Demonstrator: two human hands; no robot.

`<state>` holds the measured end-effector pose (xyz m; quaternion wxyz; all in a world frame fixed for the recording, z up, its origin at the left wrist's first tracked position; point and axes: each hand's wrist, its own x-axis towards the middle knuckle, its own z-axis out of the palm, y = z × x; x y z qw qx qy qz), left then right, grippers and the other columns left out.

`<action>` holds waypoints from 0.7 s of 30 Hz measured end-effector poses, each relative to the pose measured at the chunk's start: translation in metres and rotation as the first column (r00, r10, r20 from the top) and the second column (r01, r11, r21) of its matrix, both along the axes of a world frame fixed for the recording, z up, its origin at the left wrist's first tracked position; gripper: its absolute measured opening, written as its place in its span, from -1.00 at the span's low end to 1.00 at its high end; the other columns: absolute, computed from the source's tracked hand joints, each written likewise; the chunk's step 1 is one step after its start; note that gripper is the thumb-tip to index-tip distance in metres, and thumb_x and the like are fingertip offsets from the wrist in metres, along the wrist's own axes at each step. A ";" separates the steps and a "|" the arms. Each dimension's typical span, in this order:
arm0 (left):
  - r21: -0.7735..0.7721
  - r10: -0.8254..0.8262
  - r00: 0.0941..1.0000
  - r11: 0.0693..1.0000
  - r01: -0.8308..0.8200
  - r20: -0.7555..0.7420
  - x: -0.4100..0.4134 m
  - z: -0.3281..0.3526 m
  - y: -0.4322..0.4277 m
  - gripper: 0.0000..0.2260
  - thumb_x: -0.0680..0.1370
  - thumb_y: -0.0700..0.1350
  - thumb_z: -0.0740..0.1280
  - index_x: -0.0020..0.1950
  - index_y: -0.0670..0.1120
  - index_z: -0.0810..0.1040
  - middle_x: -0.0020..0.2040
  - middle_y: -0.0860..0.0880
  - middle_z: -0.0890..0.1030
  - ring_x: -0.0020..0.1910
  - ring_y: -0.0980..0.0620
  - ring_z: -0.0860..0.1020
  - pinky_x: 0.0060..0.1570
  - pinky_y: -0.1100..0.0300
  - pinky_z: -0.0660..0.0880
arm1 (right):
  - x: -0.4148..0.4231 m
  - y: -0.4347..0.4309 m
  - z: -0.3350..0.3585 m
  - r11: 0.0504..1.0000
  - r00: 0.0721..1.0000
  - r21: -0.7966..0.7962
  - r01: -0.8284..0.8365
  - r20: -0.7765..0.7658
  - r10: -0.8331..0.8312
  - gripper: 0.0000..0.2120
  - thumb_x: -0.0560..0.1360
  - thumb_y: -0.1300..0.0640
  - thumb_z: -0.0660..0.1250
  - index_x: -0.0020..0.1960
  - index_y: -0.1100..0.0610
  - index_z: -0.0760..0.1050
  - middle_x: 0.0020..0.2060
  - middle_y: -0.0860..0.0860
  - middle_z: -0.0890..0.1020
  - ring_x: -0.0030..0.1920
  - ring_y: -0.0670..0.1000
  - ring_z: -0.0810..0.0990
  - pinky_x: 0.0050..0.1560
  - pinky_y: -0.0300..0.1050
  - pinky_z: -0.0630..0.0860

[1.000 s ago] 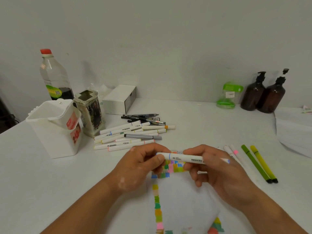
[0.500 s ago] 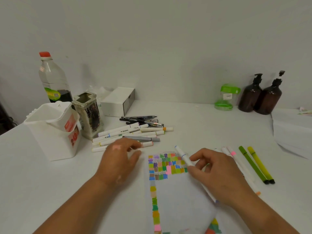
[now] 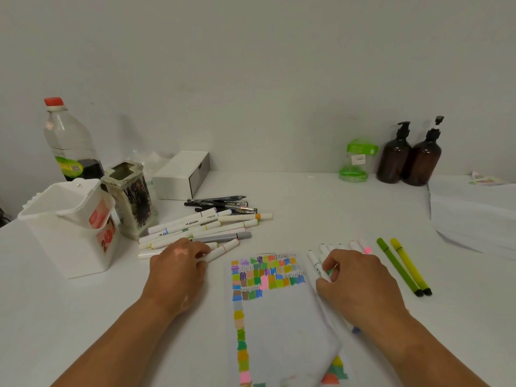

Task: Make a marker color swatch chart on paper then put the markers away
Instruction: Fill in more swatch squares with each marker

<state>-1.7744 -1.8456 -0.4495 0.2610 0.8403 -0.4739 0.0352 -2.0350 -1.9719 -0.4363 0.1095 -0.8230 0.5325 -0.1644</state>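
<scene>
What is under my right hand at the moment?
A row of white markers lies under the right hand, beside the swatch paper. Its fingers curl round the blue-banded marker. The hand covers their middles, so their count and colours are unclear.

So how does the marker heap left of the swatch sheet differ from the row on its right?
The marker heap lies loose and crisscrossed, barrels mostly left to right; the marker row lies side by side, ends pointing away. The heap is mostly in view, the left hand at its near edge; the row is largely hidden under the right hand, which grips its leftmost marker. Both are mostly white-barrelled, flat on the table.
</scene>
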 end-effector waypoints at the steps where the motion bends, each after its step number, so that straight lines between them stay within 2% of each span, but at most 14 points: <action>1: -0.006 -0.014 1.000 1.000 0.014 -0.010 0.000 0.000 0.000 -0.76 0.58 -0.16 0.38 0.23 0.04 0.62 0.14 0.03 0.62 0.09 0.03 0.54 0.19 0.10 0.50 | 0.000 0.000 0.000 1.000 1.000 0.001 -0.001 0.000 0.001 -0.87 0.44 -0.13 0.39 -0.03 -0.19 0.54 -0.24 -0.22 0.56 -0.31 -0.18 0.53 -0.35 -0.25 0.48; 4: -0.032 -0.048 0.996 0.998 0.046 -0.082 -0.002 0.000 0.000 -0.78 0.58 -0.16 0.37 0.19 0.06 0.63 0.06 0.09 0.63 -0.01 0.12 0.54 0.02 0.30 0.48 | 0.001 0.000 0.000 1.000 1.000 -0.024 -0.005 0.020 0.005 -0.87 0.46 -0.13 0.39 -0.01 -0.18 0.56 -0.27 -0.23 0.56 -0.29 -0.22 0.49 -0.38 -0.31 0.36; 6: -0.079 -0.070 0.982 0.995 0.056 -0.177 -0.004 0.003 0.000 -0.79 0.59 -0.15 0.37 0.15 0.13 0.60 -0.02 0.17 0.60 -0.08 0.19 0.52 -0.15 0.42 0.40 | 0.002 0.001 0.001 0.999 0.994 -0.042 -0.008 0.110 0.013 -0.91 0.46 -0.12 0.42 -0.05 -0.18 0.57 -0.31 -0.23 0.57 -0.29 -0.23 0.50 -0.41 -0.31 0.33; 8: -0.155 -0.108 0.952 0.986 0.065 -0.286 -0.005 0.005 0.001 -0.77 0.59 -0.13 0.37 0.12 0.21 0.58 -0.04 0.20 0.58 -0.06 0.20 0.52 -0.19 0.43 0.36 | 0.003 0.003 0.001 0.998 0.971 -0.046 -0.046 0.232 0.055 -0.92 0.45 -0.09 0.47 -0.11 -0.19 0.56 -0.33 -0.22 0.59 -0.32 -0.21 0.53 -0.38 -0.31 0.40; 11: -0.257 -0.180 0.876 0.964 0.067 -0.447 -0.010 0.007 0.000 -0.77 0.58 -0.09 0.38 0.11 0.27 0.58 -0.06 0.21 0.61 -0.02 0.21 0.55 -0.18 0.36 0.45 | 0.007 0.009 0.002 0.985 0.919 -0.023 -0.173 0.357 0.170 -0.90 0.43 -0.04 0.53 -0.17 -0.16 0.61 -0.31 -0.23 0.64 -0.31 -0.17 0.56 -0.29 -0.37 0.44; 13: -0.329 -0.272 0.746 0.941 0.075 -0.608 -0.017 0.007 -0.001 -0.74 0.59 -0.12 0.37 0.12 0.26 0.59 -0.04 0.23 0.63 0.00 0.22 0.60 -0.18 0.31 0.58 | 0.011 0.015 0.004 0.967 0.882 -0.003 -0.253 0.410 0.232 -0.91 0.41 -0.01 0.53 -0.18 -0.15 0.63 -0.26 -0.33 0.65 -0.31 -0.17 0.56 -0.22 -0.37 0.47; 15: -0.433 -0.408 0.512 0.898 0.077 -0.756 -0.024 0.008 -0.002 -0.72 0.61 -0.23 0.33 0.16 0.13 0.63 -0.01 0.09 0.67 0.05 0.04 0.67 -0.05 0.14 0.64 | 0.015 0.020 0.005 0.948 0.857 0.015 -0.318 0.432 0.281 -0.91 0.41 0.00 0.54 -0.18 -0.15 0.64 -0.26 -0.34 0.65 -0.34 -0.15 0.55 -0.21 -0.37 0.47; 17: -0.499 -0.486 0.331 0.865 0.051 -0.809 -0.029 0.008 -0.003 -0.70 0.60 -0.31 0.31 0.15 0.05 0.67 0.01 -0.07 0.68 0.07 -0.13 0.67 0.03 -0.03 0.63 | 0.018 0.024 0.004 0.927 0.843 0.035 -0.374 0.430 0.324 -0.92 0.41 -0.07 0.52 -0.15 -0.17 0.63 -0.24 -0.36 0.65 -0.29 -0.13 0.58 -0.22 -0.36 0.48; 21: -0.563 -0.564 0.068 0.826 0.036 -0.823 -0.039 0.005 -0.005 -0.70 0.45 -0.31 0.41 0.18 -0.18 0.59 0.02 -0.16 0.66 0.07 -0.23 0.67 -0.02 0.03 0.63 | 0.022 0.029 0.001 0.874 0.793 0.119 -0.471 0.491 0.361 -0.84 0.44 -0.17 0.49 -0.04 -0.21 0.56 -0.18 -0.32 0.70 -0.18 -0.14 0.61 -0.22 -0.37 0.44</action>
